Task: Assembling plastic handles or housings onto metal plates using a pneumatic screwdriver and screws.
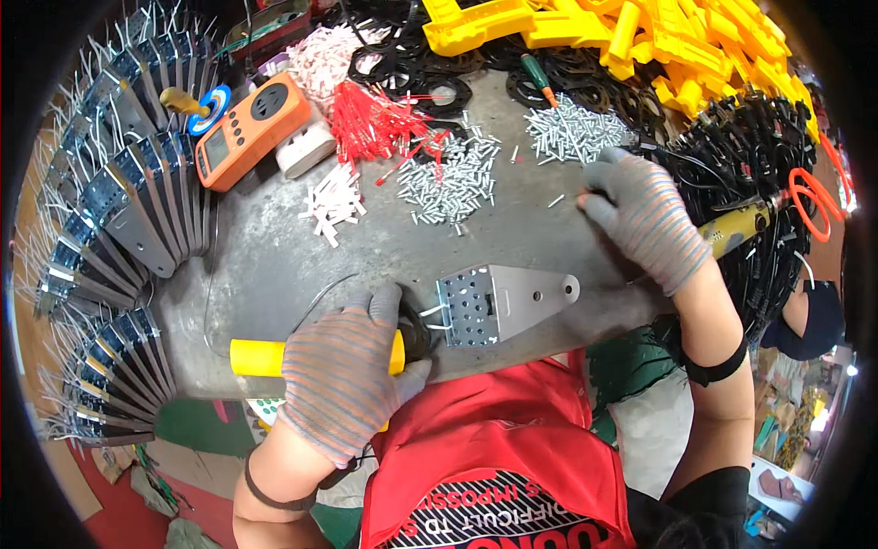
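My left hand, in a striped grey glove, is wrapped round a yellow plastic handle piece near the table's front edge. A black part shows by its fingertips, partly hidden. Just right of it lies a flat grey metal plate with a perforated dark end and white wire ends. My right hand, gloved alike, is over the table beside a heap of silver screws. Its fingers are curled in, and what they may hold is too small to make out. One loose screw lies near the thumb.
More screws, red sleeved pieces and pale tubes lie farther back. An orange meter stands left, beside stacked metal plates. Yellow shells, black cables, a green screwdriver and a yellow electric driver are rightward.
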A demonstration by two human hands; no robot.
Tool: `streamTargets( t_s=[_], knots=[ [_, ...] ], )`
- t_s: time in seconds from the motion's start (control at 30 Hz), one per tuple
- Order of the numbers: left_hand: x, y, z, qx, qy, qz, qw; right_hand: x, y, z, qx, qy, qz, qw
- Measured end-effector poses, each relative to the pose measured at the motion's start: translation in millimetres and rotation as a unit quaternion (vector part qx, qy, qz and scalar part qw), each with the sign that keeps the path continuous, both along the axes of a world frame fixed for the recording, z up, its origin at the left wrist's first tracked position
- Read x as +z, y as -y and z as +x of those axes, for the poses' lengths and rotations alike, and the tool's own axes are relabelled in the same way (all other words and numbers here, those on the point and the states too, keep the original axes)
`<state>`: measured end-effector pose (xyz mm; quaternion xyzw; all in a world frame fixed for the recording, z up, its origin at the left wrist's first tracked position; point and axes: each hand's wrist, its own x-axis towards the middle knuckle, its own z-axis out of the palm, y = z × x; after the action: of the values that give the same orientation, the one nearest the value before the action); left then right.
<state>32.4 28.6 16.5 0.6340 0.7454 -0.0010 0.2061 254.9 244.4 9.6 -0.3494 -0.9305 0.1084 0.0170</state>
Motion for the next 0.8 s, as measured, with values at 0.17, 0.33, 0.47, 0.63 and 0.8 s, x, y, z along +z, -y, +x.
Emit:
streamTargets(
  t_s=[0.17,0.33,0.47,0.63,0.8],
  knots=[
    [-10.4,8.0,-7.7,-0.014,0.165,0.125,0.978,-20.8,0.9,-14.2,0.015,0.022,-0.007,1.000],
    [-16.2,15.6,4.9,0.068,0.222,0.093,0.968,-29.4,-0.6,-7.5,0.045,-0.104,-0.052,0.992],
    [25.9,28.7,-15.8,0.070,0.227,0.075,0.969,11.5,53.1,-18.3,0.000,-0.122,-0.210,0.970],
    [12.4,-3.0,6.3,-0.023,0.034,-0.012,0.999,-11.8,84.0,-33.4,0.079,-0.240,-0.272,0.929],
    [-14.1,-10.2,-2.9,-0.011,0.120,-0.001,0.993,-32.1,89.1,-37.7,0.059,-0.246,-0.220,0.942]
  ],
)
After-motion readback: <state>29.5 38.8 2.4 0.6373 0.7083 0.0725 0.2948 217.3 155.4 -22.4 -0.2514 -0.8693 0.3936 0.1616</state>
